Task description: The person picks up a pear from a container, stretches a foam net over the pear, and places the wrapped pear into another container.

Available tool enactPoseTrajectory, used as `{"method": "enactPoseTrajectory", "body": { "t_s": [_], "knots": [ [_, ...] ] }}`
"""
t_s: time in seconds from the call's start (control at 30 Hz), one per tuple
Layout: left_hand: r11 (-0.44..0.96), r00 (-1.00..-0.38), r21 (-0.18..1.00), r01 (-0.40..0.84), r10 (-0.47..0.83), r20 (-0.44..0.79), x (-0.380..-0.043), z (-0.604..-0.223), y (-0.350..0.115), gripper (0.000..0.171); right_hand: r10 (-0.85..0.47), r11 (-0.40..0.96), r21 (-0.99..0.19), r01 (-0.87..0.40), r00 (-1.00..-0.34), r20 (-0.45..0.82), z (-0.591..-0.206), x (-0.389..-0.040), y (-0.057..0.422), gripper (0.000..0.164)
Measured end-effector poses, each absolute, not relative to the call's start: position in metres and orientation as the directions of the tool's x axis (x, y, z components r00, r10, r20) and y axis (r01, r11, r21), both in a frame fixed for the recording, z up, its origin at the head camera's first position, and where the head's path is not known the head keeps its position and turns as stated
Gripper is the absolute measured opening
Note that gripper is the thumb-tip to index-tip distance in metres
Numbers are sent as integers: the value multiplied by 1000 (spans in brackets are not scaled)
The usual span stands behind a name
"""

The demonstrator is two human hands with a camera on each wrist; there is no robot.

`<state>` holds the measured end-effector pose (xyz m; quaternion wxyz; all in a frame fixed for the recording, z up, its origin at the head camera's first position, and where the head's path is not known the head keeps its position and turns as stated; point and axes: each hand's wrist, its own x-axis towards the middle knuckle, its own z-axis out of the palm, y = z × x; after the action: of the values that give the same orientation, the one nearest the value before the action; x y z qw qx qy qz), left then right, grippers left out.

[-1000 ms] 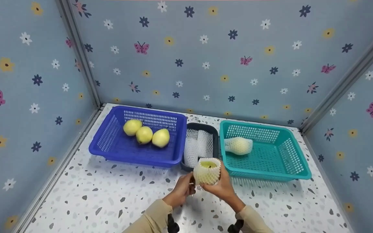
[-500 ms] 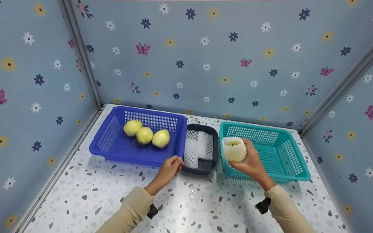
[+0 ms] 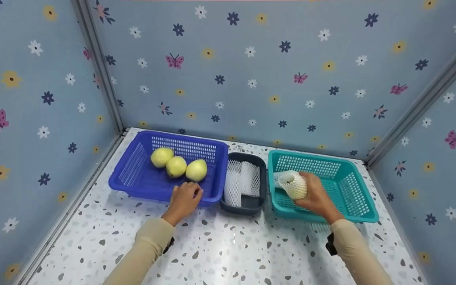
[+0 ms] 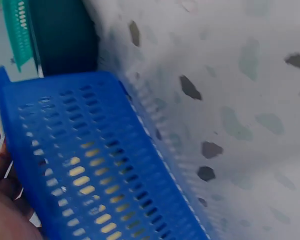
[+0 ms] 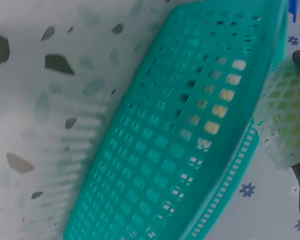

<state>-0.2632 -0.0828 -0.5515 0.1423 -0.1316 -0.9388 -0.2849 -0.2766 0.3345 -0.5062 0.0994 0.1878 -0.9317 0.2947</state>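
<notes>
Right grip (image 3: 316, 196): grasping foam-netted pear (image 3: 298, 187) over teal basket (image 3: 358, 189). Left grip (image 3: 186, 200): released, at near rim of blue basket (image 3: 143, 194). Best lowered gently, clear of neighbouring netted pear (image 3: 280, 180).

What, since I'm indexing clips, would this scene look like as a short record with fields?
left grip: at the blue basket, nothing seen held
right grip: holds a netted fruit at the green basket
blue basket: three bare fruits
dark tray: white nets
green basket: more netting, partly hidden by the held fruit
</notes>
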Motion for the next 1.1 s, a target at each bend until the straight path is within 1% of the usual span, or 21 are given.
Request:
{"method": "enactPoseTrajectory", "body": {
  "t_s": [0.1,0.23,0.37,0.5,0.67,0.77,0.9,1.1],
  "knots": [
    [837,-935,456,304,169,312,-264,-557,-86,20,-271,790,-506,-347,-937,219,-511,-281,336,91],
    [851,-939,439,290,164,302,-264,-559,-86,24,-274,817,-487,-310,-951,145,-517,-287,340,89],
    [859,-934,422,289,155,323,-265,-560,-84,26,-319,838,-436,-328,-943,96,-523,-294,344,80],
    [859,-928,420,292,148,342,-266,-560,-83,29,-376,846,-401,-352,-926,19,-528,-300,345,73],
    [867,-920,398,301,155,360,-268,-561,-83,30,-393,863,-376,-337,-916,-81,-534,-305,343,69],
    [867,-913,390,311,158,377,-268,-562,-82,31,-416,863,-357,-358,-904,-100,-537,-307,342,66],
    [865,-894,373,335,167,415,-266,-562,-81,34,-468,837,-359,-413,-880,-81,-540,-306,340,62],
    [878,-889,340,338,179,420,-266,-563,-83,35,-474,830,-367,-419,-878,-70,-542,-305,339,58]
  ]
}}
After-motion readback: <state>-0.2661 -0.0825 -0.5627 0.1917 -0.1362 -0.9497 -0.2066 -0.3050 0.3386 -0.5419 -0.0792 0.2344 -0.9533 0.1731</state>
